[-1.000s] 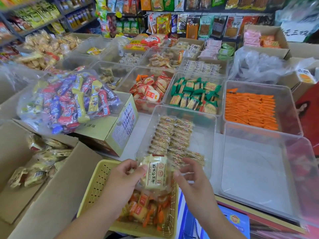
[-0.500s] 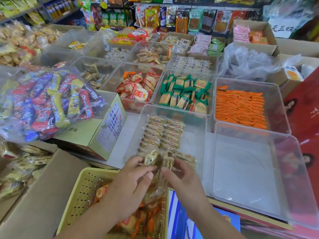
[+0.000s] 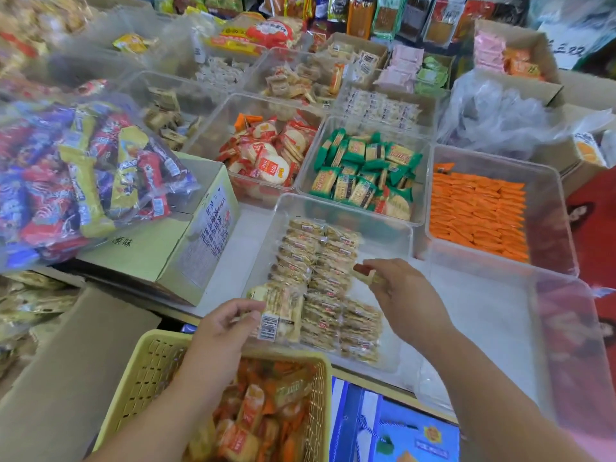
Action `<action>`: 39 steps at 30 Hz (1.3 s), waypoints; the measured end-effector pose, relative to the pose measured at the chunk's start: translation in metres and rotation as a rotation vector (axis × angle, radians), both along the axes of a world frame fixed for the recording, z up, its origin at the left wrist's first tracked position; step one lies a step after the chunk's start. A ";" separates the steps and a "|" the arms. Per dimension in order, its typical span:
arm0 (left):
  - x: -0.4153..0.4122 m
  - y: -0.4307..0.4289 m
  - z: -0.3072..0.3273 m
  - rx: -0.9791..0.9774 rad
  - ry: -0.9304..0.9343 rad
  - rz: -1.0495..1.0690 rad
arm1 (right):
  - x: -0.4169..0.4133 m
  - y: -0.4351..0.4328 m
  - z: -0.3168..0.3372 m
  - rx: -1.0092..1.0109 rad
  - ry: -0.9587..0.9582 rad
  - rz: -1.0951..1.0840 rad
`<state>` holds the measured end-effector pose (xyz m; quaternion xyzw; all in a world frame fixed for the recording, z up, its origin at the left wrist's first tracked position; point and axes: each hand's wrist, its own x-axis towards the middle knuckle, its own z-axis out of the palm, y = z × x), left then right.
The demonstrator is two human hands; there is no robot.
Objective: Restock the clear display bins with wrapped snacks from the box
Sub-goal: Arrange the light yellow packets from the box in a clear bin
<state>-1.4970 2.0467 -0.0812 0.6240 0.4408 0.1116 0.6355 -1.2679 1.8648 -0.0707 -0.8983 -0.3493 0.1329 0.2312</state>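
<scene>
A clear-wrapped pack of pale crackers (image 3: 281,311), barcode label at its lower end, is pinched between thumb and fingers of the left hand (image 3: 221,331) at the near left corner of a clear display bin (image 3: 393,228). A single small wrapped snack (image 3: 366,276) is gripped at the fingertips of the right hand (image 3: 405,296) over the middle of the same bin. Rows of similar wrapped crackers (image 3: 320,281) are laid along the bin's left half, while its right half is bare. A yellow plastic basket (image 3: 146,371) of orange-wrapped snacks is seen beneath the left forearm. An open cardboard box (image 3: 160,248) is placed left of the bin, with a bag of mixed candies (image 3: 80,181) resting on it.
</scene>
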 end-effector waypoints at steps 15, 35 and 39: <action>-0.008 0.007 -0.008 -0.236 -0.039 0.080 | 0.028 0.051 -0.072 -0.862 0.035 0.306; -0.028 -0.005 0.033 0.935 -0.128 -0.398 | -0.075 0.017 0.011 0.403 1.040 -0.163; -0.020 -0.018 0.038 1.198 -0.309 -0.542 | -0.109 0.010 0.020 0.597 1.310 -0.180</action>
